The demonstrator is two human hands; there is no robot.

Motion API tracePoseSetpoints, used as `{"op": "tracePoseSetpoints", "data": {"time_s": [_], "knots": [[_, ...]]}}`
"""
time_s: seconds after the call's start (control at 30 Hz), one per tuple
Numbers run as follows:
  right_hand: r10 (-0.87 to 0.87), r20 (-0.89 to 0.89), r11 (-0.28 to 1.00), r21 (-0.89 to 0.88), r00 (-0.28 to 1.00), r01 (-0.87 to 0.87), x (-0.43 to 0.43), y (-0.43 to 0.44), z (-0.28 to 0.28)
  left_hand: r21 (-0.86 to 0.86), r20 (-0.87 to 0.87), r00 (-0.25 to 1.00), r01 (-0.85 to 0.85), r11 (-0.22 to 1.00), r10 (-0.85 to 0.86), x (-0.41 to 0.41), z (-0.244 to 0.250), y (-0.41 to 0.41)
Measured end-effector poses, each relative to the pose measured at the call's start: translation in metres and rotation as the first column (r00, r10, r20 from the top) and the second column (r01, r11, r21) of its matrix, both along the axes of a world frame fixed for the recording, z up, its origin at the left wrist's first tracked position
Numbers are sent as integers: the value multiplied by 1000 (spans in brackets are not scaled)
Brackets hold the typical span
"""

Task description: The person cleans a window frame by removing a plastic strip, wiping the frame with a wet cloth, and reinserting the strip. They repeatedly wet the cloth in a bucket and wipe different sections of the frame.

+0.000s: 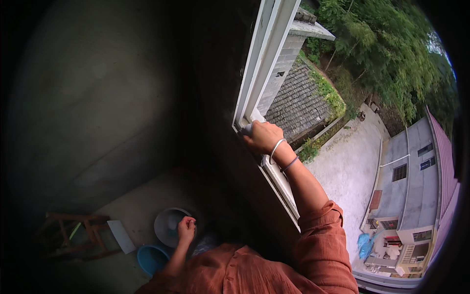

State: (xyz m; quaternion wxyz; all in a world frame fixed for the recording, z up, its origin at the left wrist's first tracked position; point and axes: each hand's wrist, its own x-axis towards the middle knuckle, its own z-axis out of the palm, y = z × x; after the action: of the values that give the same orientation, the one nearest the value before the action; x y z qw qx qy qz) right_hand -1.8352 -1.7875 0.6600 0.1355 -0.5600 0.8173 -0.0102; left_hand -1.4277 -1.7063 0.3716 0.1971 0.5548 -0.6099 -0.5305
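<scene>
My right hand [265,136], with a silver bangle and a dark band at the wrist, is at the lower corner of the white window frame [266,55]. Its fingers are closed around a small grey wad [247,129], perhaps a cloth or sponge, pressed to the frame's track. Most of the wad is hidden by the hand. Lower down, in the dim room, my left hand [186,229] is raised in front of my body with its fingers curled in. No object shows clearly in it. Behind it in the view stands a pale round basin [161,226] on the floor.
A blue bucket [150,259] stands beside the basin. Further left are a wooden frame or stool [86,235] and a pale flat board [121,236]. Beyond the window, well below, lie a tiled roof [299,99], a concrete yard [341,172] and a grey house [407,176].
</scene>
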Motion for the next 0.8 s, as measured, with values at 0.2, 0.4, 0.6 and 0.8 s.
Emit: {"op": "tracePoseSetpoints", "data": {"time_s": [0.2,0.4,0.6,0.8], "knots": [[-147,7,924,-357,989,140,8,-14,-31,-46,-8,1000,-8,999,7,-2,-6,4],[-36,363,726,-630,931,274,-26,25,-42,-96,-22,998,62,993,-64,-33,22,-3],[120,902,772,-348,416,532,-51,108,-15,-90,-26,990,132,987,-135,-47,18,3],[-24,156,986,-162,987,49,-39,193,29,-133,-49,977,198,971,-206,-58,10,9]]}}
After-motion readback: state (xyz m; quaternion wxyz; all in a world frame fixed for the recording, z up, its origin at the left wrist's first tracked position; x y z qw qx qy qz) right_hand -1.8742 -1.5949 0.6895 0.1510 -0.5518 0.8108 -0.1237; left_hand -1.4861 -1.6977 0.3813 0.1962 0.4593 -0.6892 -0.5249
